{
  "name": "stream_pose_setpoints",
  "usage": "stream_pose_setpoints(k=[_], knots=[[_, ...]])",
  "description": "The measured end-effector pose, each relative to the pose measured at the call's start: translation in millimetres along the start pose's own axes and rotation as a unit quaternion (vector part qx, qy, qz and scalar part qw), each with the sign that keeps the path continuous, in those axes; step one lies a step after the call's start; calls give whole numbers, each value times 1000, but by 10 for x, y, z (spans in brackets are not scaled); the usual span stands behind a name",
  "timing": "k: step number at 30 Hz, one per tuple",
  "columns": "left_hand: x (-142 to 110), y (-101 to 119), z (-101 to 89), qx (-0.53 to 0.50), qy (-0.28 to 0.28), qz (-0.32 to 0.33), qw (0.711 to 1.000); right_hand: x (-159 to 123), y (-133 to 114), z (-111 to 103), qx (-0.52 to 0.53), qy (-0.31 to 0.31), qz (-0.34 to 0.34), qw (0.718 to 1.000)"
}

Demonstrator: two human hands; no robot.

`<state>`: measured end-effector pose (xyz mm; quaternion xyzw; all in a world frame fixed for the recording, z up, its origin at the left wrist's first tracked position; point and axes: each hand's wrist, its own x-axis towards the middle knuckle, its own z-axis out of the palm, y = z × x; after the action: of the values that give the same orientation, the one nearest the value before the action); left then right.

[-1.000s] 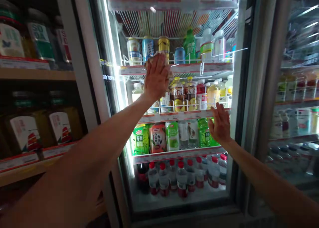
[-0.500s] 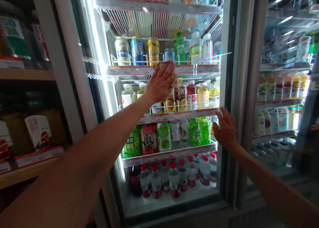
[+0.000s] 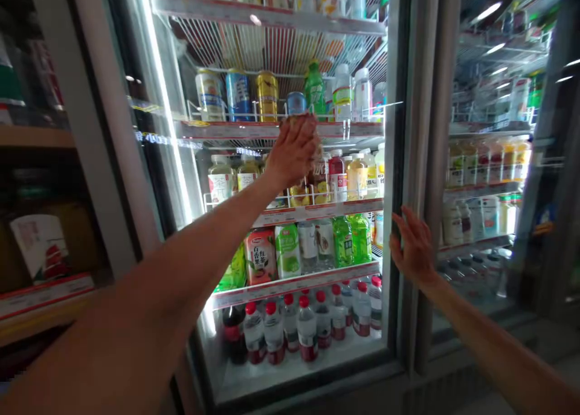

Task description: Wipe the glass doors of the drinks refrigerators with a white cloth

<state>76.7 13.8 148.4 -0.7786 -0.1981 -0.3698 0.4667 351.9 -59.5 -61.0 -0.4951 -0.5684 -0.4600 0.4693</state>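
My left hand (image 3: 292, 149) is raised in front of the closed glass door of a drinks fridge, its fingers bent over a crumpled, pale brown cloth (image 3: 319, 151). Only the cloth's edges show beside the fingers, pressed flat at the glass. Lower and to the right, my right hand (image 3: 413, 246) holds nothing, fingers apart, at the door's dark right frame (image 3: 399, 161). Behind the glass, cans and bottles stand on shelves, among them a gold can (image 3: 267, 96) and a green bottle (image 3: 314, 89).
Red-capped water bottles (image 3: 307, 327) stand on the fridge floor. A second glass-fronted fridge (image 3: 480, 188) with bottles is on the right. On the left are shelves with large bottles (image 3: 43, 246). A bright light strip (image 3: 170, 113) runs down the door's left side.
The view has shifted slightly to the right. My left hand stays at about the same height with the cloth. My right hand has moved from the glass edge onto the door frame.
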Motion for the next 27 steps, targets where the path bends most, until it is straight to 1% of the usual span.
stream_pose_setpoints(k=[1,2,4,6,7,8,9,10,11,12,13,14,15,16,17,19,20,22,23,24,27], knots=[[-29,38,27,-1,6,1,1000,-4,-1,-7,3,-3,1,1000],[-109,137,74,-4,-4,31,999,-12,-10,-10,6,-7,0,1000],[-366,444,201,-10,-53,150,987,-33,-51,-12,15,-12,-9,1000],[-619,727,310,-23,-99,284,953,-58,-97,-17,22,-20,-23,999],[-694,803,335,-30,-113,335,935,-69,-115,-22,26,-27,-30,999],[-720,819,336,-35,-119,364,923,-77,-125,-29,31,-34,-34,998],[-695,775,312,-37,-118,364,923,-81,-130,-37,37,-40,-35,998],[-627,682,270,-36,-111,335,935,-77,-133,-46,45,-42,-35,997],[-533,561,216,-31,-97,282,954,-65,-137,-55,56,-42,-35,997],[-430,432,160,-24,-79,213,974,-41,-151,-66,70,-37,-35,996],[-339,319,109,-19,-60,145,987,-5,-182,-75,86,-28,-37,995],[-274,239,70,-17,-46,94,994,44,-234,-84,105,-16,-40,994],[-244,202,48,-20,-36,68,997,106,-313,-91,128,-3,-44,991],[-251,208,44,-26,-31,66,997,178,-418,-92,155,11,-48,987],[-290,251,56,-32,-29,79,996,258,-547,-85,184,22,-50,981],[-430,389,106,-41,-13,99,994,423,-852,-34,244,36,-53,968],[-514,454,131,-40,1,87,995,502,-1010,14,271,35,-52,961],[-683,518,144,-33,27,33,999,644,-1301,153,310,27,-45,949],[-767,505,123,-29,31,12,999,705,-1426,234,322,23,-38,946],[-855,461,84,-25,24,7,999,763,-1538,317,329,21,-28,944],[-1139,187,-120,-15,-16,45,999,934,-1836,522,312,41,14,949]])
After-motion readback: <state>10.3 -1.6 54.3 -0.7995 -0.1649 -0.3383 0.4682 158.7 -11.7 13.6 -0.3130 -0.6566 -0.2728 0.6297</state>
